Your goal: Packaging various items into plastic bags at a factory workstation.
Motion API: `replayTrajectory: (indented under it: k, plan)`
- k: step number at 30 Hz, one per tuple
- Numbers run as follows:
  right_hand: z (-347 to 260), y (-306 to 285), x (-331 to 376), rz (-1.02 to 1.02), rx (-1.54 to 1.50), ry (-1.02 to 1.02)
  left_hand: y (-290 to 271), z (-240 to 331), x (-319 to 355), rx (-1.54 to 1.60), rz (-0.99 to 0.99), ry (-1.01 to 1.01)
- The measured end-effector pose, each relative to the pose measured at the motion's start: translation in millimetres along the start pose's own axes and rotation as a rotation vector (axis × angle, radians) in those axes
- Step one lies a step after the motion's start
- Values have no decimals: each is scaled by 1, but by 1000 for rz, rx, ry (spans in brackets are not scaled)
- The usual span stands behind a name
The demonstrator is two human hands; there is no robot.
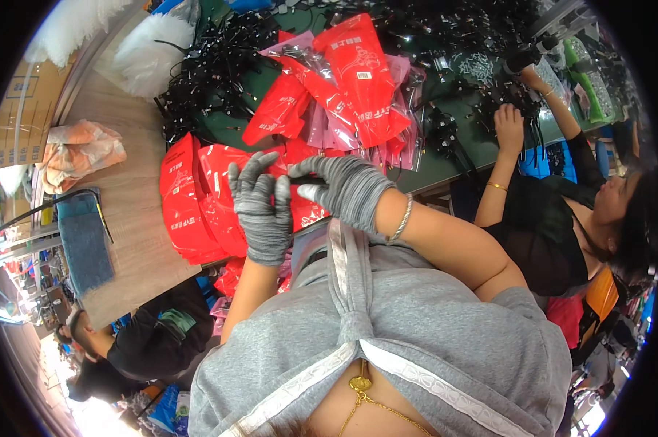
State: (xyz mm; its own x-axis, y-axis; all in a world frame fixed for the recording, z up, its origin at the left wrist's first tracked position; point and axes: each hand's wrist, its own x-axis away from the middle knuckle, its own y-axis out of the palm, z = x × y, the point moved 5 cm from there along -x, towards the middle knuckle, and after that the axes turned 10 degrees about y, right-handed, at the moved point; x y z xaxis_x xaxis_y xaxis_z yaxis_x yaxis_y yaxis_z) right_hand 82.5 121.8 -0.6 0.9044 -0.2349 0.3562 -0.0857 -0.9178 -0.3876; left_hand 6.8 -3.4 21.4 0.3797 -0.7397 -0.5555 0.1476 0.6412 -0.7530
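Observation:
Both my hands wear grey striped knit gloves and are over a row of overlapping red printed plastic bags [187,200]. My left hand [260,218] lies on the bags with its fingers apart, thumb toward the right hand. Just to the right, my right hand [349,188] has its fingers bent toward the thumb above another red bag [308,213]. Something dark shows between its thumb and forefinger, too small to make out. Beyond the hands lies a heap of red and clear pink bags [354,80], some with dark items inside.
Piles of black cables [216,80] cover the far green table. Small metal parts [476,68] lie at the far right, where a co-worker's hand [509,127] handles black pieces. On the wooden tabletop [136,240] at left are an orange-white cloth [81,154] and a blue pad [85,237].

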Motion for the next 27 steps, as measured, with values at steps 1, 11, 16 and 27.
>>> replayTrajectory:
  k: [1,11,16,27]
  plan:
    - [-5,1,2,12,61,-16,-5,-3,-2,-64,11,-24]
    - [-9,-17,18,223,-45,-124,8,9,-28,28,-28,98]
    - [-20,-15,24,246,214,-5,-9,-3,-37,72,82,-10]
    - [-21,-20,22,168,383,-98,-9,-11,-42,171,-181,12]
